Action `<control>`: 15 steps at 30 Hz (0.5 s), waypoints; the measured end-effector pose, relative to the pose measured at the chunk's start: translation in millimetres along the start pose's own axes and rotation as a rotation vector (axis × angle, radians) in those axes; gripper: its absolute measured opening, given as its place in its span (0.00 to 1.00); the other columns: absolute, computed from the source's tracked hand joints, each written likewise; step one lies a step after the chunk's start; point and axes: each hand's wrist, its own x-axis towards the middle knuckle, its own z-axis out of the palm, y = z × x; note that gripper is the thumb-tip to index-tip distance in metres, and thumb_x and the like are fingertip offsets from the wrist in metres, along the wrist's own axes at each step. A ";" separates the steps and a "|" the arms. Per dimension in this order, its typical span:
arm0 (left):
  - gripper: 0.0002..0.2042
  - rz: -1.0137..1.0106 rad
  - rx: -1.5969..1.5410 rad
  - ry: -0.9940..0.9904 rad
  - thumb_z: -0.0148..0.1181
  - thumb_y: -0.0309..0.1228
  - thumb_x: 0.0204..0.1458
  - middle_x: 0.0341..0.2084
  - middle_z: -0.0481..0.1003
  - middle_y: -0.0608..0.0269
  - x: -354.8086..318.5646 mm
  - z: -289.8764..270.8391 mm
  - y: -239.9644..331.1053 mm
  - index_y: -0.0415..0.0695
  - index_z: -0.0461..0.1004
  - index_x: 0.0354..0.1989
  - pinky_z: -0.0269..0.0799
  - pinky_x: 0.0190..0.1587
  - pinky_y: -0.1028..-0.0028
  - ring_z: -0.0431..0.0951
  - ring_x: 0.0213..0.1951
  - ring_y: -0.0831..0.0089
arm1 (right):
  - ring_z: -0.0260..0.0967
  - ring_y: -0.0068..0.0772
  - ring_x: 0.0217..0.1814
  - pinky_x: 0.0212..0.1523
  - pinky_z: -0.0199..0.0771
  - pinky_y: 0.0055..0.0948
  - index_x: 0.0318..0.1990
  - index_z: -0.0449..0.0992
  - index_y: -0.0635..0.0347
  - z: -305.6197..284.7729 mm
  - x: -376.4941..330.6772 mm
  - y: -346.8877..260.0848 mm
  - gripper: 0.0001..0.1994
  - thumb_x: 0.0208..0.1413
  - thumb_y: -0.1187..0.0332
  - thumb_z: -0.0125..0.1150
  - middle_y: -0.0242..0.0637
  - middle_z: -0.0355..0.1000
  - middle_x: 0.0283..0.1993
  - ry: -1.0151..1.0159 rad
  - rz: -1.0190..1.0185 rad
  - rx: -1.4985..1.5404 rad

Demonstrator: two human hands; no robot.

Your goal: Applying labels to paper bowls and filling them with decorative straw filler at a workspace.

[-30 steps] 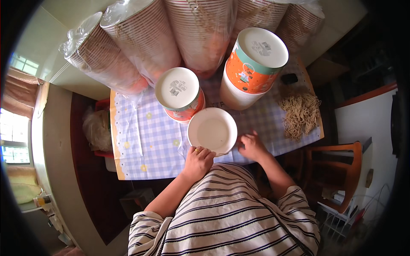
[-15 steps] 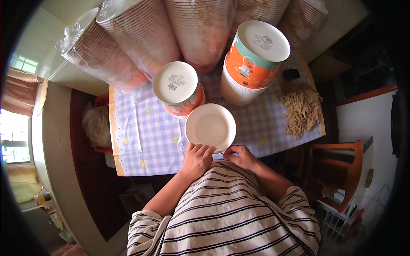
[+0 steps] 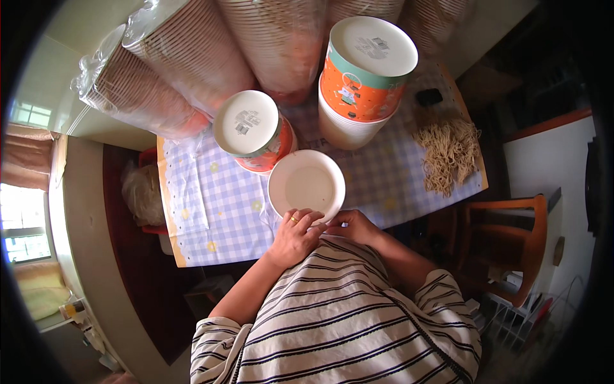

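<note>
A white paper tub (image 3: 307, 182) stands mouth up at the near edge of the table, its inside bare. My left hand (image 3: 298, 235) grips its near rim, fingers bent over the edge. Just to the right, my right hand (image 3: 353, 228) is closed by the same rim, fingertips pinched together. Whatever is between those fingertips is too small or hidden to make out. Behind the tub, a short upside-down stack of orange and green tubs (image 3: 247, 123) shows a white base on top. A taller such stack (image 3: 364, 89) stands to its right.
Plastic-wrapped tub stacks (image 3: 185, 57) line the table's back. A heap of beige strings (image 3: 448, 153) lies at the right on the checked tablecloth (image 3: 236, 217), near a small black object (image 3: 428, 97). A wooden chair (image 3: 534, 249) stands at the right.
Everything on the table has shifted slightly left and up in view. Both hands stay at the tub's near rim; my left fingers now reach further over it. The thin string between the hands no longer shows clearly.
</note>
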 end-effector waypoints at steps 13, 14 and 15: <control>0.13 0.007 0.040 -0.093 0.63 0.30 0.36 0.47 0.69 0.61 9.9 6.6 -0.9 0.47 0.77 0.34 0.62 0.49 0.61 0.68 0.50 0.62 | 0.74 0.26 0.33 0.37 0.72 0.26 0.32 0.79 0.63 -3.4 -0.1 -5.3 0.07 0.49 0.68 0.65 0.38 0.77 0.29 -0.076 -0.086 -0.064; 0.12 0.030 0.058 -0.078 0.62 0.30 0.36 0.46 0.70 0.61 10.0 7.5 -1.4 0.46 0.76 0.32 0.63 0.49 0.62 0.69 0.49 0.63 | 0.74 0.26 0.33 0.37 0.72 0.26 0.32 0.79 0.63 -3.6 0.5 -5.1 0.07 0.49 0.68 0.65 0.38 0.77 0.29 -0.077 -0.087 -0.064; 0.10 0.052 0.075 -0.063 0.62 0.30 0.36 0.45 0.70 0.61 9.9 8.5 -1.9 0.45 0.76 0.30 0.63 0.48 0.62 0.70 0.48 0.64 | 0.74 0.26 0.33 0.37 0.72 0.26 0.31 0.79 0.63 -4.0 1.2 -4.6 0.07 0.49 0.69 0.64 0.38 0.77 0.29 -0.065 -0.109 -0.102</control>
